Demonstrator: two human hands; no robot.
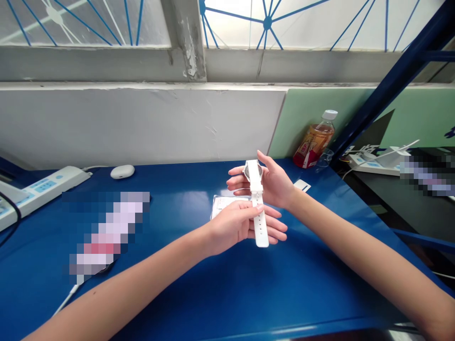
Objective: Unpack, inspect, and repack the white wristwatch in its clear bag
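Over the blue bench, the left hand pinches the white strap of a watch between thumb and fingers, while the right hand sits open behind its face.

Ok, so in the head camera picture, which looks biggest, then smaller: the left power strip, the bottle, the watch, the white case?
Largest to smallest:
1. Left power strip
2. Bottle and watch: too close to rank; the bottle looks fatter, the watch longer
3. White case
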